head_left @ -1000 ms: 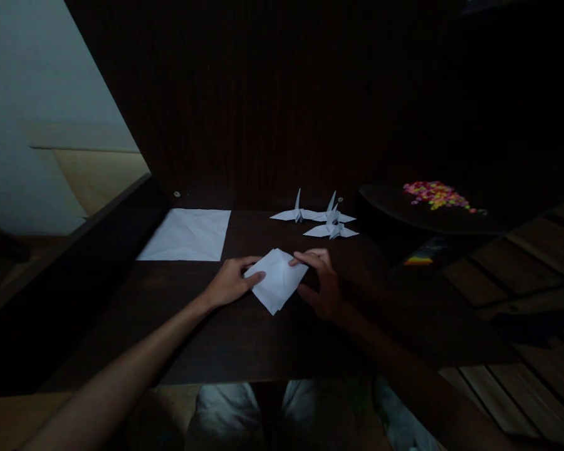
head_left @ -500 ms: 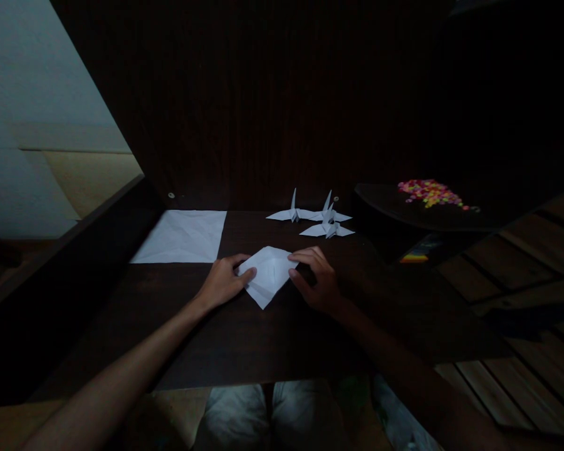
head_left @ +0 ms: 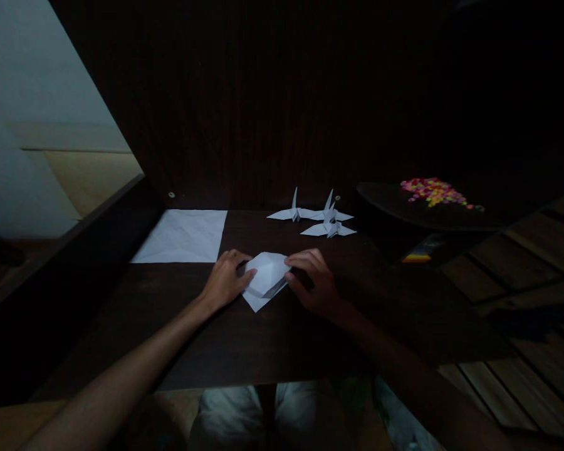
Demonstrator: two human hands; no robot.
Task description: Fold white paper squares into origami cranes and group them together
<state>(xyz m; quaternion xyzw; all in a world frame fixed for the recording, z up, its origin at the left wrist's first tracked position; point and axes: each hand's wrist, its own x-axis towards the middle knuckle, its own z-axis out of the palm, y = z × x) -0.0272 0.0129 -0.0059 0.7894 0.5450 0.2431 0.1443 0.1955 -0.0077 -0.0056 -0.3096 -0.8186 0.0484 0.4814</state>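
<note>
A partly folded sheet of white origami paper [head_left: 267, 274] lies on the dark table between my hands, its layers bulging and its front corner pointing towards me. My left hand [head_left: 229, 279] grips its left edge, with the thumb on top. At the right edge, the fingers and thumb of my right hand [head_left: 314, 279] pinch the paper. Behind it, several white folded paper cranes [head_left: 331, 229] stand grouped near the back panel. A flat, creased sheet of white paper [head_left: 183, 236] rests on the left, beyond my left hand.
On the right, a dark curved shelf [head_left: 380, 200] bears a heap of small pink and yellow pieces [head_left: 435, 191]. A tall dark panel [head_left: 263, 113] rises behind the table [head_left: 216, 357], and a low side board [head_left: 66, 275] bounds it on the left.
The paper's upper layer has buckled and lifted as its right corner moved inward, so a lower layer shows at the front. Both hands still hold the edges, slightly closer together.
</note>
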